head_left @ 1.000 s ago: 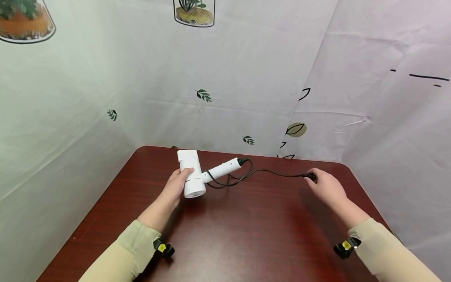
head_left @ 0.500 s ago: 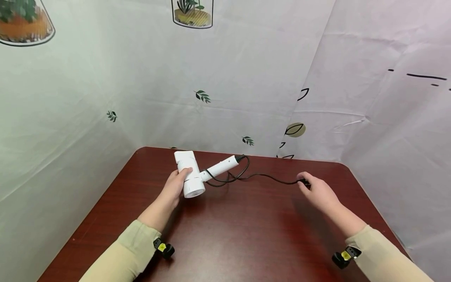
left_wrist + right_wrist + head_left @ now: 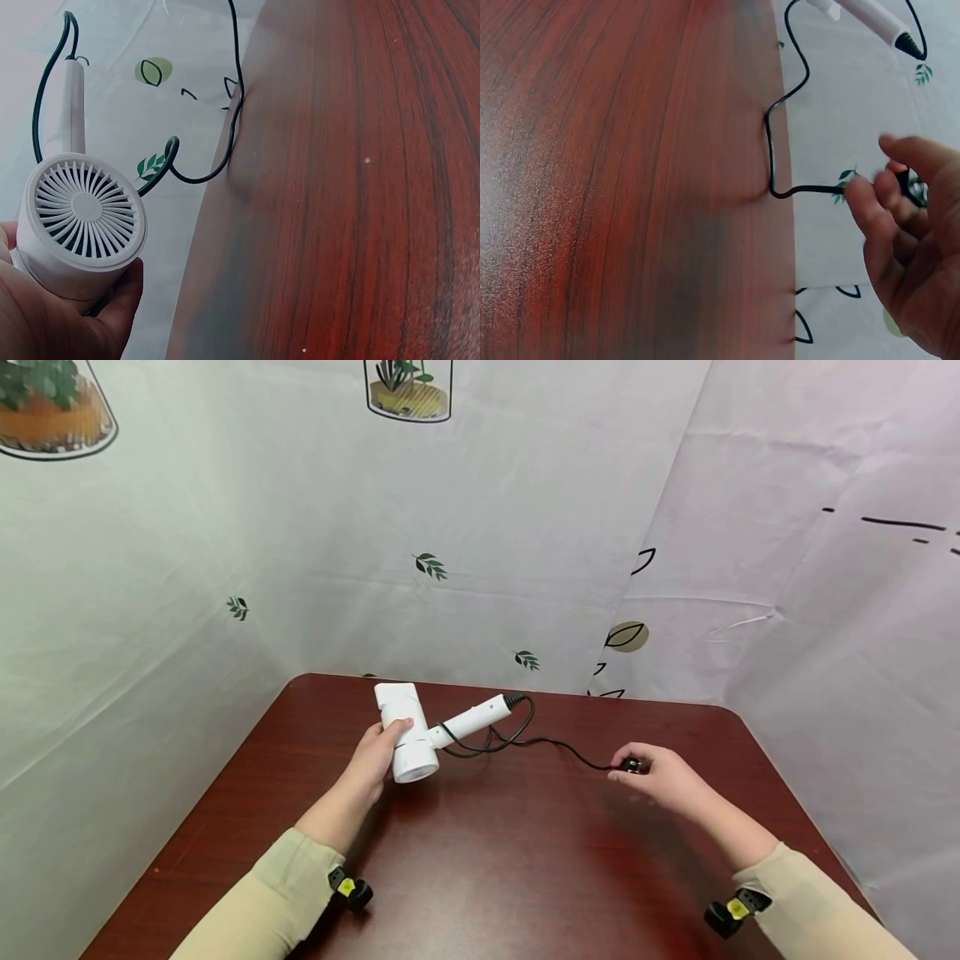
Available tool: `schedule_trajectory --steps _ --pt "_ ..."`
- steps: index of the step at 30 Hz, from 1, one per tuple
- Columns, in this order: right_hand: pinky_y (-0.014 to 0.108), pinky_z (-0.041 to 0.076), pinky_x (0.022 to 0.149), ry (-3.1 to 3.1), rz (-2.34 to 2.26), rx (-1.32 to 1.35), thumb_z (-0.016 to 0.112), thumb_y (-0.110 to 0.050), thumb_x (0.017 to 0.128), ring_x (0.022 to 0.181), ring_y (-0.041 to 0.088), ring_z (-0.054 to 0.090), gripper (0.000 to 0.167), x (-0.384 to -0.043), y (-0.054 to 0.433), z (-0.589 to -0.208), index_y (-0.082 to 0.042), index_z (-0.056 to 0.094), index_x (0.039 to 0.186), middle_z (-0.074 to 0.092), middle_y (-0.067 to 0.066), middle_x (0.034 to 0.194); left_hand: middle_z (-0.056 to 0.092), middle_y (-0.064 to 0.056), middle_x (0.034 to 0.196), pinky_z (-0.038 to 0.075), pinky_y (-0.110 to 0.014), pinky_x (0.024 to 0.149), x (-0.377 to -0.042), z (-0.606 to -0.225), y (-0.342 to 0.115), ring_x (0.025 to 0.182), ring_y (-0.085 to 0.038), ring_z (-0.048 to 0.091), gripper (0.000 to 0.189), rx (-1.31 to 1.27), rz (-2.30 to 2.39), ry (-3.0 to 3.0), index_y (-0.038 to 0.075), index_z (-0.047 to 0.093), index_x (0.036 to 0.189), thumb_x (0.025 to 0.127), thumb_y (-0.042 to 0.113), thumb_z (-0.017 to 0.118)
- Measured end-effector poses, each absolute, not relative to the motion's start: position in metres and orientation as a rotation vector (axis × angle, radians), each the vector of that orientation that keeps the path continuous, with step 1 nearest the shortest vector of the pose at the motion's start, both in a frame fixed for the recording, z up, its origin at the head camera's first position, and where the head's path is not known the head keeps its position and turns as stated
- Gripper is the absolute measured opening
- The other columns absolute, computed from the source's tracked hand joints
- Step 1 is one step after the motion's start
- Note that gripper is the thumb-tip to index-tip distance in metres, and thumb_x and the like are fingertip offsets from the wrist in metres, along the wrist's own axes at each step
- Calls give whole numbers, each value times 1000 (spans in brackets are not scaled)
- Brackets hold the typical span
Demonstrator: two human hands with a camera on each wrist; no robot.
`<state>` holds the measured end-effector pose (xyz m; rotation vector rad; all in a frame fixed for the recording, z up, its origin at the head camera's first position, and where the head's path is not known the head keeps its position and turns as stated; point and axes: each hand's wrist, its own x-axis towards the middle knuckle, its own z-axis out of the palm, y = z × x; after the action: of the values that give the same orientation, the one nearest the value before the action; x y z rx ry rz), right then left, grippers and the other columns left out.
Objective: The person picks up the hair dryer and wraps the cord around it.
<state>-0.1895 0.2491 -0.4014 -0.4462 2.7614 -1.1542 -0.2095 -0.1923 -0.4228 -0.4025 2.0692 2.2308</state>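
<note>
My left hand (image 3: 371, 760) grips the barrel of a white hair dryer (image 3: 414, 752), its thumb lying over the top. The dryer's handle (image 3: 472, 719) points right and away, tilted upward. In the left wrist view the round slatted vent (image 3: 87, 208) faces the camera. A black cord (image 3: 550, 740) leaves the handle's end, loops around the handle and runs right to the other hand. My right hand (image 3: 663, 779) pinches the black plug (image 3: 632, 766) between thumb and fingers, over the right part of the table. The right wrist view shows the plug (image 3: 913, 188) partly hidden behind fingers.
Beneath both hands lies a dark red-brown wooden table (image 3: 510, 860) with rounded far corners. White cloth (image 3: 525, 527) printed with leaves and jars hangs around its back and sides. Each sleeve carries a small black device near the wrist.
The right hand has moved left and toward the person with the plug, so the cord hangs slacker. The left hand and the hair dryer have barely moved.
</note>
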Motion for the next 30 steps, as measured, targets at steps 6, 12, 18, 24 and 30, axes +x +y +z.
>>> schedule_trajectory --steps 6,12,18,24,30 --pt "35 50 48 2581 -1169 -570 70 -15 93 67 32 64 26 -186 246 -400 -16 60 116 70 15 88 54 -17 122 53 -30 72 -211 -424 -191 89 -17 62 63 -414 2231 2071 0 36 142 96 38 57" --pt "34 52 52 2463 -1147 -734 52 3 95 86 36 67 35 -178 236 -397 -17 57 124 71 14 100 54 -18 124 54 -31 71 -211 -424 -188 89 -17 63 64 -408 2224 2081 0 36 143 96 38 58" --pt "32 53 54 2494 -1055 -896 55 1 96 76 26 69 32 -169 220 -390 -18 59 122 71 6 93 51 -19 129 53 -30 73 -211 -423 -186 95 -19 62 70 -399 2219 2091 -1 30 147 96 38 60" --pt "23 47 57 2606 -966 -1125 67 -2 91 64 5 52 31 -164 203 -385 -22 66 114 57 -12 77 47 -19 136 53 -32 77 -211 -421 -183 109 -27 58 76 -422 2212 2095 2 23 151 96 38 62" --pt "21 45 60 2658 -915 -1304 73 -7 88 68 2 48 34 -161 185 -381 -29 67 112 50 -15 83 43 -20 139 53 -34 78 -211 -421 -179 113 -30 56 79 -426 2207 2117 3 20 152 96 38 64"
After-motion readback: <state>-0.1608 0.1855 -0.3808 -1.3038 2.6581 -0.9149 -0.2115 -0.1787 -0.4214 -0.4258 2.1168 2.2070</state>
